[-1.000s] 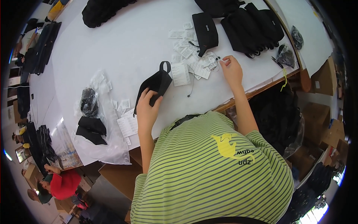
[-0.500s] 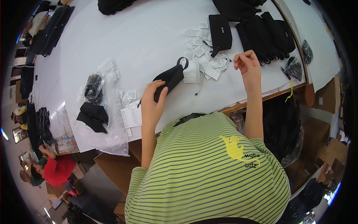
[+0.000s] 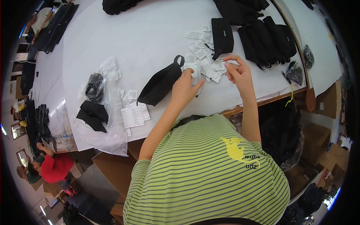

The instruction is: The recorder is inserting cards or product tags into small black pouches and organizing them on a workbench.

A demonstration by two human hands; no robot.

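While the left hand (image 3: 182, 89) splays beside a black pouch (image 3: 159, 85), the right hand (image 3: 241, 77) curls, its grip unclear

On my feed, a white-covered bench (image 3: 93, 41) has a wooden rim (image 3: 279, 94) along its near and right edges, with another white surface (image 3: 326, 65) past the right one. I see cardboard boxes (image 3: 317, 135) below the near right corner, a brown carton (image 3: 114, 168) beneath the near edge, and bright strip lights (image 3: 3, 130) beyond the left edge.
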